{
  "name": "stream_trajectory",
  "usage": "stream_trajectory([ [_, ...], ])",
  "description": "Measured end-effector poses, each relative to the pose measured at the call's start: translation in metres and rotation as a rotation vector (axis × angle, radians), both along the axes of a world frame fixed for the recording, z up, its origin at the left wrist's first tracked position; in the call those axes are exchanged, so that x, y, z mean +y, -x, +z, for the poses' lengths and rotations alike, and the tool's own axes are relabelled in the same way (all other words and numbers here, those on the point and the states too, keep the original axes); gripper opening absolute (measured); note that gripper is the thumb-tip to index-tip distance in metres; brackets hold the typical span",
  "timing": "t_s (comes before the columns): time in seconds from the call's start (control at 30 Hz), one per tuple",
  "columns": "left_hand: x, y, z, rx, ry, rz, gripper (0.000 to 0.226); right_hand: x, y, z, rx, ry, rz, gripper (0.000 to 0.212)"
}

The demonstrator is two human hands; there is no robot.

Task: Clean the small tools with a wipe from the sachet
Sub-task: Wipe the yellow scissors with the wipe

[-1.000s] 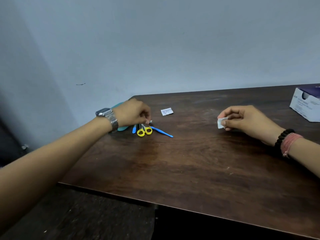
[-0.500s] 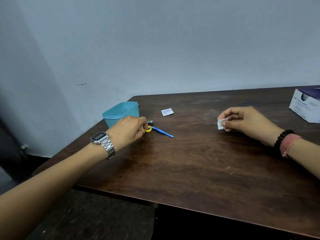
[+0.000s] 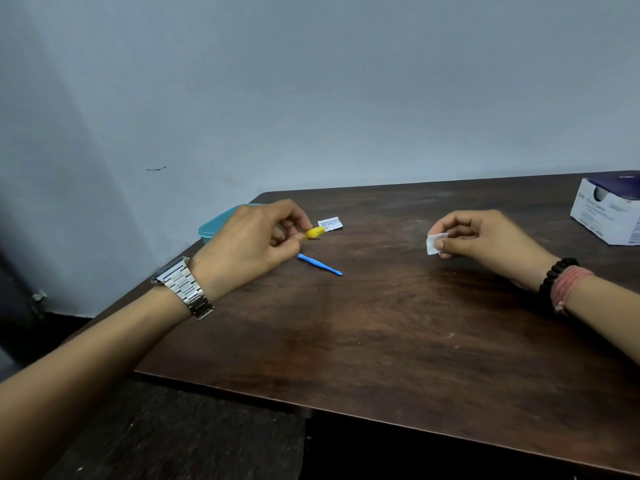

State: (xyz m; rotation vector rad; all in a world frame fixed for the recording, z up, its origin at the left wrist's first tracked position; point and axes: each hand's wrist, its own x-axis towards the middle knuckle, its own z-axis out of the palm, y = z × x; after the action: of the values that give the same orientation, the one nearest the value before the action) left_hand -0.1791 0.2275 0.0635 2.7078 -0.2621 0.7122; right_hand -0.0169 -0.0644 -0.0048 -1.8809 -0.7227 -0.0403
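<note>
The yellow-handled scissors are off the table, pinched by their yellow loops in the curled fingers of the left hand; the blades are hidden behind the fingers, so which way they point cannot be told. The white wipe is held folded between the thumb and fingers of the right hand, which hovers just above the table, well apart from the left hand. 1 blue tool lies flat on the dark wooden table, just beside and below the left hand. The sachet, torn and flat, lies near the scissors toward the wall. Behind the left hand a teal container stands at the table's corner, mostly hidden. At the far right sits a white and dark blue box.

The step in hand looks like bringing the scissors to the wipe. The hold on the scissors is a light fingertip pinch on the loops alone, so they could swing or slip and drop onto the table as the hand travels. With the blades out of sight, the wipe hand could meet an edge or point while closing round them. The wipe is small and folded; a loose pinch could let it slide off during rubbing. The blue tool lies close under the left wrist and could be knocked toward the table edge.
</note>
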Motion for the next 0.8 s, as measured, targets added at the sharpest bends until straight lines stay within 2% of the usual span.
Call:
stream_trajectory([
  [0.07, -0.012, -0.008, 0.001, 0.037, 0.159, -0.046, 0.016, 0.000, 0.000, 0.000, 0.000, -0.017, -0.007, 0.007],
  [0.2, -0.039, -0.036, -0.005, 0.235, 0.564, -0.182, 0.018, 0.002, 0.001, 0.003, 0.008, -0.096, -0.023, 0.006],
  [0.33, -0.064, -0.070, -0.021, 0.427, 0.821, -0.245, 0.019, 0.003, 0.002, 0.006, -0.055, -0.142, -0.057, 0.009],
  [0.4, -0.074, -0.087, -0.029, 0.509, 0.872, -0.227, 0.015, 0.001, 0.002, 0.006, -0.127, -0.105, -0.087, 0.012],
  [0.5, -0.083, -0.109, -0.040, 0.523, 0.747, -0.118, 0.012, 0.000, 0.006, 0.006, -0.307, 0.048, -0.130, 0.017],
  [0.6, -0.081, -0.123, -0.044, 0.456, 0.384, -0.035, 0.015, 0.000, 0.009, 0.006, -0.438, 0.223, -0.079, 0.019],
  [0.67, -0.079, -0.126, -0.045, 0.431, 0.215, -0.036, 0.016, 0.002, 0.010, 0.004, -0.469, 0.319, -0.046, 0.016],
  [0.8, -0.076, -0.126, -0.049, 0.374, 0.139, -0.084, 0.016, 0.004, 0.010, 0.004, -0.453, 0.433, 0.004, 0.013],
])
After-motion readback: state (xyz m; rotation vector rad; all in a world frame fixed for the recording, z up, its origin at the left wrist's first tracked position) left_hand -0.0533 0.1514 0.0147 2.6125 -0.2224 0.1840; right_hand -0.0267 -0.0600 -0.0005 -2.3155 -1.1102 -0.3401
